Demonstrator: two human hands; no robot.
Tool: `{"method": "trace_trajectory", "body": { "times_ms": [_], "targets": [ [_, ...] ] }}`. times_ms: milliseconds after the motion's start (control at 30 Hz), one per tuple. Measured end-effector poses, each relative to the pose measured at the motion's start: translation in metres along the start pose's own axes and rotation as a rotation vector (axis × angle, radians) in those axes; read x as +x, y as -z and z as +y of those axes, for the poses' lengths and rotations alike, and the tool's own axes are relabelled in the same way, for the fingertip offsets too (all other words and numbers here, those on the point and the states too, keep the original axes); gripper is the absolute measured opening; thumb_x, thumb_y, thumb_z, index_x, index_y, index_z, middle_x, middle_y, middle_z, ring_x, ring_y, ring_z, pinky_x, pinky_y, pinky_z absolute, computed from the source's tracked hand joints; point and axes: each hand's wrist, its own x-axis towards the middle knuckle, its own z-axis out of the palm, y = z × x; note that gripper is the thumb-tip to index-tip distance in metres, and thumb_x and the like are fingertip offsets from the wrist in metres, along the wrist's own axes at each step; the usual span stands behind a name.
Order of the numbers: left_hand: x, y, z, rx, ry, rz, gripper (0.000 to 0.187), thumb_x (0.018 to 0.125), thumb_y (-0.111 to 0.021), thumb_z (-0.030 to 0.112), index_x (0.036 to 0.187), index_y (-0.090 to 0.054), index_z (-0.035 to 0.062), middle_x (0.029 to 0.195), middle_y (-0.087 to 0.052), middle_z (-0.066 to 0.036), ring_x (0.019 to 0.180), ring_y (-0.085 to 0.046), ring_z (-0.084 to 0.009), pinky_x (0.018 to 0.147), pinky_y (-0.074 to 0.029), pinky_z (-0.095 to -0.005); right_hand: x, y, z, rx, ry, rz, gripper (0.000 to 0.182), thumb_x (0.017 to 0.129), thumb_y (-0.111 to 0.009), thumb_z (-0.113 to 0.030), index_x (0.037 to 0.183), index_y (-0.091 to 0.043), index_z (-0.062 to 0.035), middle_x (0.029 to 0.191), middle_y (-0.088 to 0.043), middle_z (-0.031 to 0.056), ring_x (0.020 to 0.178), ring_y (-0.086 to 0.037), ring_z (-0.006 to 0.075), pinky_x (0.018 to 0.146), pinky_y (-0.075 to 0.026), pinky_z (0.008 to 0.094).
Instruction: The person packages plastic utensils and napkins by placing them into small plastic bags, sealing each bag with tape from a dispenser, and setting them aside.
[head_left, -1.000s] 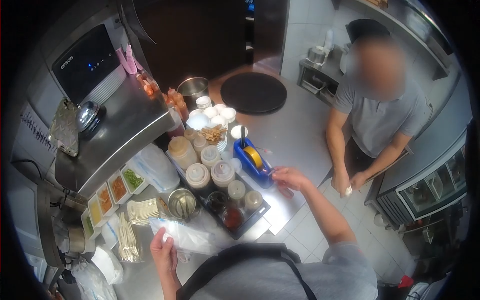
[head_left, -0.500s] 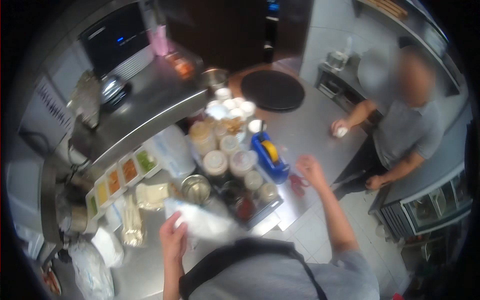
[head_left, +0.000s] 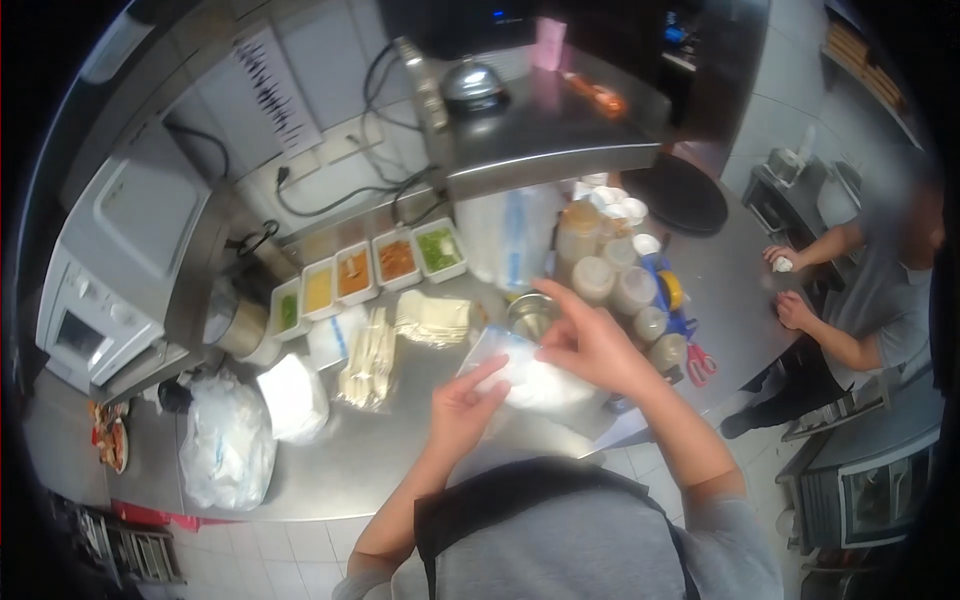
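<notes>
A white, partly see-through plastic bag (head_left: 548,388) is in front of me, just above the counter. My left hand (head_left: 465,405) pinches its left side between thumb and fingers. At the bag's upper edge is my right hand (head_left: 598,348), index finger stretched forward and thumb apart from it, near the plastic; its other fingers are partly hidden. Just beyond the bag stands a metal cup (head_left: 533,316). Red-handled scissors (head_left: 702,365) lie right of my right hand, beside a blue tape dispenser (head_left: 662,272) with a yellow core.
Several white food trays (head_left: 353,272) line the back. Wrapped chopsticks (head_left: 368,362), napkins (head_left: 433,318) and a filled plastic bag (head_left: 228,440) lie left. Sauce bottles (head_left: 594,280) crowd the right, before a round black tray (head_left: 675,195). A co-worker (head_left: 870,300) stands at right.
My right hand has come from beside the tape dispenser to the plastic bag, joining my left. The view has swung left. The co-worker's two hands are now close together at the counter.
</notes>
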Motion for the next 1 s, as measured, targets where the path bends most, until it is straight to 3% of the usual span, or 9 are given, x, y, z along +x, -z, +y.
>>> {"method": "trace_trajectory", "body": {
  "times_ms": [133,200,367,433,500,600,767,933,1000],
  "targets": [
    [-0.009,0.074,0.036,-0.032,-0.216,-0.072,0.03,0.078,-0.071,0.001,0.107,-0.067,0.0036,0.097,-0.064,-0.003,0.067,-0.053,-0.0021,0.055,-0.04,-0.0154,0.022,-0.033,-0.026,0.017,0.072,-0.115,0.07,0.076,-0.066,0.0,0.137,-0.034,-0.0076,0.076,-0.065,0.0111,0.072,-0.065,0.0214,0.071,-0.05,0.0313],
    [-0.004,0.119,0.064,0.401,-0.416,-0.424,0.027,0.079,-0.068,0.003,0.106,-0.069,0.0076,0.108,-0.062,-0.008,0.083,-0.062,-0.0155,0.077,-0.049,-0.0278,0.032,-0.051,-0.042,0.012,0.116,-0.162,0.069,0.076,-0.066,0.0,0.137,-0.034,-0.0077,0.076,-0.065,0.0108,0.072,-0.065,0.0214,0.071,-0.051,0.0313],
    [-0.004,0.155,0.069,0.447,-0.238,-0.586,0.025,0.081,-0.067,0.006,0.106,-0.069,0.01,0.102,-0.067,-0.008,0.088,-0.063,-0.0173,0.08,-0.049,-0.0283,0.052,-0.089,-0.079,-0.058,0.243,-0.159,0.065,0.077,-0.065,-0.001,0.135,-0.038,-0.0089,0.077,-0.065,0.0107,0.075,-0.065,0.0233,0.073,-0.051,0.0326],
    [-0.006,0.161,0.059,0.353,-0.194,-0.379,0.026,0.079,-0.071,0.007,0.104,-0.07,0.0087,0.085,-0.07,-0.006,0.08,-0.061,-0.0077,0.072,-0.048,-0.024,0.054,-0.099,-0.086,-0.069,0.257,-0.101,0.062,0.077,-0.065,-0.001,0.134,-0.041,-0.0091,0.077,-0.065,0.0108,0.074,-0.065,0.0241,0.074,-0.051,0.0323],
    [-0.005,0.17,0.051,0.327,-0.179,-0.34,0.027,0.079,-0.071,0.007,0.106,-0.069,0.0085,0.087,-0.07,-0.005,0.08,-0.061,-0.0071,0.073,-0.048,-0.0234,0.054,-0.105,-0.09,-0.258,0.61,0.331,0.044,0.077,-0.065,0.0,0.12,-0.056,-0.0063,0.078,-0.065,0.0099,0.081,-0.065,0.0207,0.075,-0.049,0.0289],
    [-0.004,0.178,0.039,0.278,-0.135,-0.23,0.03,0.081,-0.069,0.008,0.111,-0.067,0.0098,0.097,-0.069,-0.004,0.083,-0.06,-0.0068,0.076,-0.048,-0.0234,0.044,-0.111,-0.081,-0.036,0.547,0.477,0.025,0.079,-0.062,0.001,0.104,-0.065,-0.0006,0.08,-0.066,0.0109,0.083,-0.064,0.0202,0.073,-0.049,0.0284],
    [0.006,0.178,0.021,0.218,-0.285,-0.034,0.034,0.08,-0.071,0.007,0.113,-0.065,0.0063,0.099,-0.068,-0.005,0.09,-0.058,-0.0079,0.08,-0.046,-0.0232,0.026,-0.162,-0.065,0.36,0.26,0.259,0.016,0.085,-0.059,0.0,0.099,-0.068,0.0025,0.082,-0.066,0.0089,0.071,-0.062,0.0138,0.064,-0.048,0.0245],
    [0.01,0.175,0.017,0.174,-0.376,0.153,0.034,0.082,-0.068,0.004,0.115,-0.063,0.0053,0.1,-0.067,-0.008,0.092,-0.058,-0.0089,0.081,-0.046,-0.024,0.039,-0.19,-0.059,0.714,0.023,0.009,0.065,0.088,-0.054,0.002,0.144,-0.023,-0.0061,0.077,-0.062,0.0095,0.067,-0.06,0.0127,0.064,-0.047,0.0237],
    [0.006,0.175,0.021,0.222,-0.395,0.17,0.034,0.082,-0.067,0.004,0.115,-0.063,0.0051,0.098,-0.068,-0.008,0.091,-0.058,-0.009,0.081,-0.046,-0.0239,0.051,-0.195,-0.057,0.659,0.066,0.054,0.07,0.088,-0.053,0.002,0.145,-0.013,-0.0077,0.076,-0.061,0.0096,0.068,-0.059,0.0136,0.066,-0.047,0.0253]
  ]
}}
